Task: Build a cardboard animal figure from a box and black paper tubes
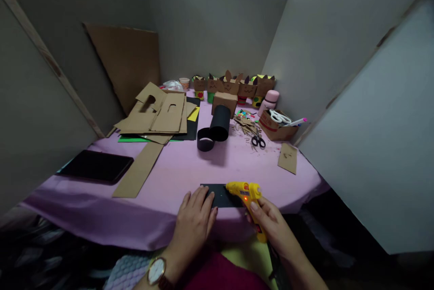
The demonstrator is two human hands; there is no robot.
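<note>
Head view: our right grip [271, 218] clasps the glue gun [250, 194], nozzle [227, 186] leftward over the black paper [221, 196], which runs sideways along the near edge of the desk [179, 161], left end under our open left grip [195, 214].

The glue gun [242, 189] in the right fingers [262, 212] is bright yellow, its small light [246, 198] glowing orange-red. Under the left fingers [199, 196], the strip [219, 196] is black, against a plain pinkish-lilac cloth [183, 163]. Ahead of both sets of fingers, the tube [220, 123] is black and the box [224, 99] brown; farther ahead, brown cardboard heads [230, 86] carry dark drawn lines. Beyond the right fingers, the bottle [269, 102] is pink and the scissors [258, 141] have black handles. Left of the left fingers, the tablet [96, 166] is black.
</note>
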